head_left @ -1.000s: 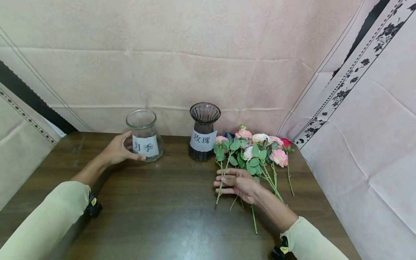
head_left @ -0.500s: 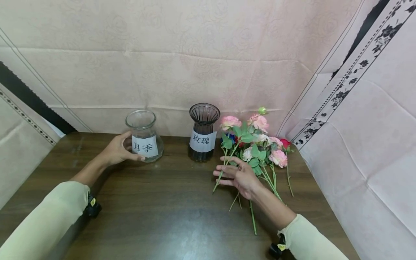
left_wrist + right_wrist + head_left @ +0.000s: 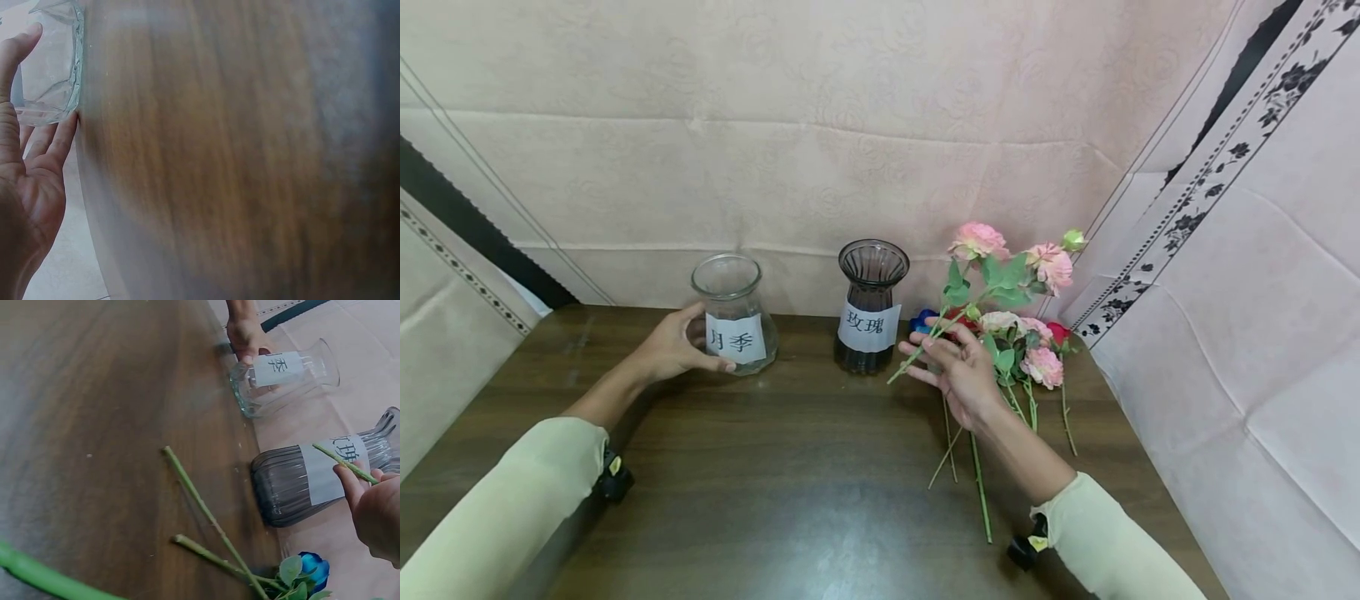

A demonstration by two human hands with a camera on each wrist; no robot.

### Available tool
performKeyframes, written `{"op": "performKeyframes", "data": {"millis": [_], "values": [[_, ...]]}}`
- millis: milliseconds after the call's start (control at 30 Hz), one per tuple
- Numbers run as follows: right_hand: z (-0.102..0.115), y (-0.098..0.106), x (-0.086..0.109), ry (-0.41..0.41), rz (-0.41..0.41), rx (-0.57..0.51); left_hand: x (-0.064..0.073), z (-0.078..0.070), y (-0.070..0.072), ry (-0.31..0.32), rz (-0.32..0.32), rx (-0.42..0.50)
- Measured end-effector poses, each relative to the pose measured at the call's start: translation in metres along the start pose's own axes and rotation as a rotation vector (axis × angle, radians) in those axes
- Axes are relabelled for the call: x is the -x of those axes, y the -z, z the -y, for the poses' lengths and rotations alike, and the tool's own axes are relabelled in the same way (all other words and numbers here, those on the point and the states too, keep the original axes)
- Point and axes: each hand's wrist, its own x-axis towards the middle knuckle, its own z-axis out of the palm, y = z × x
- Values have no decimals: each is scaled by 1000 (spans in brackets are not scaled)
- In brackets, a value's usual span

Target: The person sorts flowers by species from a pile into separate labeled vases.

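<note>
My left hand (image 3: 666, 346) holds the lower side of a clear glass vase (image 3: 735, 337), which stands on the table and bears a white written label. In the left wrist view the thumb lies on one side of the glass and fingers reach round the other. My right hand (image 3: 967, 379) pinches the green stem of a pink flower spray (image 3: 980, 240), raised and tilted, with two pink blooms and a green bud at its top. Its cut stem end (image 3: 334, 455) points left, near the labelled dark glass vase (image 3: 871, 325), which stands upright between the hands.
More flowers lie at the right back of the table (image 3: 775, 500): a blue bloom (image 3: 922, 322), a pink one (image 3: 1042, 367), a red one (image 3: 1058, 332) and a white one. Several stems (image 3: 981, 492) stretch toward the front. A pale cloth (image 3: 775, 167) hangs behind.
My right hand has lifted the pink flower spray from the other flowers, moving up and away from me, and the blooms have swung right. The left hand and both vases have stayed put.
</note>
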Motion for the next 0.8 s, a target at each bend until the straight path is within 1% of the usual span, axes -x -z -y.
{"op": "performKeyframes", "data": {"millis": [200,333,433,600,800], "values": [[8,-6,-4,63,-8,18,-1,-1,-1,0,1,0],[15,-14,-7,90,-8,45,-1,-1,0,14,9,-2],[20,-21,-9,109,-10,37,-1,-1,0,14,4,-7],[23,-38,-13,158,-3,-19,-2,0,0,8,-7,-14],[20,-61,-18,224,5,-99,0,1,1,4,4,-3]]}}
